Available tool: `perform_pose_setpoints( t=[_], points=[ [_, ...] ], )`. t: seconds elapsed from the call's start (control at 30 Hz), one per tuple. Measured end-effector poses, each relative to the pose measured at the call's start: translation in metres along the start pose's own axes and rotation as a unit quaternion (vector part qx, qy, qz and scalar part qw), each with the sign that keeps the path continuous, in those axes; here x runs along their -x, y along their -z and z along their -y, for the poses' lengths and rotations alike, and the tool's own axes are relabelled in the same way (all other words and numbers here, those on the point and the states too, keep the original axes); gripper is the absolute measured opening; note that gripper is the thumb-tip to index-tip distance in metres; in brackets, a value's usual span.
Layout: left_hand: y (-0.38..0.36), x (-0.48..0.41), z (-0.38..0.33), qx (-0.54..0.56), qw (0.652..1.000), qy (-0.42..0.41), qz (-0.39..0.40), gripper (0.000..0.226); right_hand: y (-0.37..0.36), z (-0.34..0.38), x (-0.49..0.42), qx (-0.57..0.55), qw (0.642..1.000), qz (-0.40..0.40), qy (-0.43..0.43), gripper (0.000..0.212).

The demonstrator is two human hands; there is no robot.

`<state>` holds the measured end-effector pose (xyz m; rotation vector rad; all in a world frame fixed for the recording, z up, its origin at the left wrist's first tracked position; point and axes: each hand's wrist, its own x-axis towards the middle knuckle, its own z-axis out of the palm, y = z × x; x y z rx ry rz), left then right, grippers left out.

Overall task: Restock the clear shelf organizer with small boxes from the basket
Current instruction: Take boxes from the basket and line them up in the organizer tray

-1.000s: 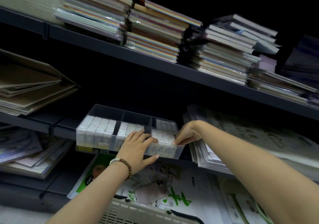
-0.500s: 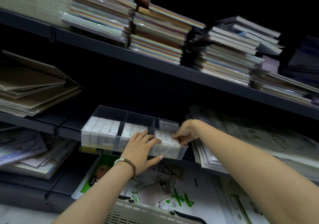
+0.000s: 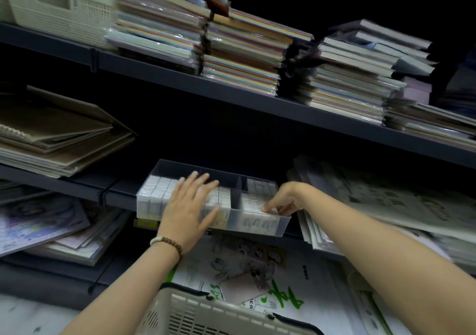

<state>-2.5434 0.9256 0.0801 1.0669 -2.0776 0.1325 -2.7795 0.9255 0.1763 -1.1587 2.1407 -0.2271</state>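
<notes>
Dim scene with a black background; light falls from the front onto the paper stacks (image 3: 242,58). Motion blur smears the left hand (image 3: 189,207) and the edges, and the wide lens bends the shelves (image 3: 257,102).

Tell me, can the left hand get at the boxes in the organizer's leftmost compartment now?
Probably yes. The left hand is spread open right beside those boxes, the organizer has no lid, and the right hand is busy at the far right compartment.

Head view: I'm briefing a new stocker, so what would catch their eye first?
The clear organizer on the middle shelf, packed with small white boxes, draws the eye: the left hand lies spread over its middle, the right hand curls at its right compartment. Above, coloured paper stacks crowd the top shelf; a cream basket sits at the bottom edge.
</notes>
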Motion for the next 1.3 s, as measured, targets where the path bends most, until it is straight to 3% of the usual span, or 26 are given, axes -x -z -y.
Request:
perform_pose_setpoints(
  t=[0.07,0.13,0.23,0.27,0.33,0.43,0.5,0.7,0.97,1.07,1.17,1.23,1.3],
  points=[
    [0.011,0.008,0.018,0.023,0.990,0.110,-0.084,0.062,0.001,-0.009,0.001,-0.052,0.998,-0.007,0.029,0.068],
    [0.016,0.019,0.035,0.097,0.950,0.271,-0.117,0.068,0.000,-0.025,0.003,-0.148,0.985,-0.032,0.087,0.060],
    [0.016,0.025,0.047,0.274,0.843,0.456,-0.084,0.068,-0.014,-0.051,0.010,-0.186,0.946,-0.134,0.228,0.043],
    [0.014,0.026,0.048,0.277,0.835,0.471,-0.062,0.067,-0.023,-0.059,0.013,-0.154,0.935,-0.161,0.276,0.040],
    [0.012,0.028,0.051,0.245,0.850,0.466,-0.039,0.066,-0.039,-0.073,0.016,-0.065,0.923,-0.171,0.339,0.039],
    [0.012,0.029,0.053,0.222,0.865,0.450,-0.007,0.076,-0.057,-0.090,0.013,0.043,0.917,-0.183,0.352,0.043],
    [0.010,0.028,0.053,0.214,0.875,0.434,0.009,0.080,-0.059,-0.095,0.013,0.057,0.909,-0.218,0.350,0.043],
    [-0.005,0.013,0.032,0.224,0.888,0.400,0.036,0.066,-0.049,-0.117,0.014,0.129,0.895,-0.294,0.311,0.040],
    [-0.011,0.009,0.025,0.227,0.888,0.399,0.032,0.066,-0.055,-0.119,0.011,0.121,0.873,-0.360,0.306,0.038],
    [-0.010,0.010,0.023,0.240,0.884,0.398,0.042,0.068,-0.053,-0.119,0.018,0.133,0.884,-0.332,0.301,0.039],
    [-0.005,0.013,0.019,0.261,0.887,0.378,0.048,0.072,-0.042,-0.105,0.039,0.047,0.894,-0.303,0.328,0.043],
    [0.004,0.011,0.013,0.278,0.895,0.349,0.029,0.075,-0.016,-0.086,0.066,-0.084,0.849,-0.342,0.395,0.043],
    [0.014,0.010,0.001,0.259,0.919,0.296,-0.020,0.075,0.023,-0.067,0.111,-0.158,0.761,-0.400,0.486,0.039]
  ],
)
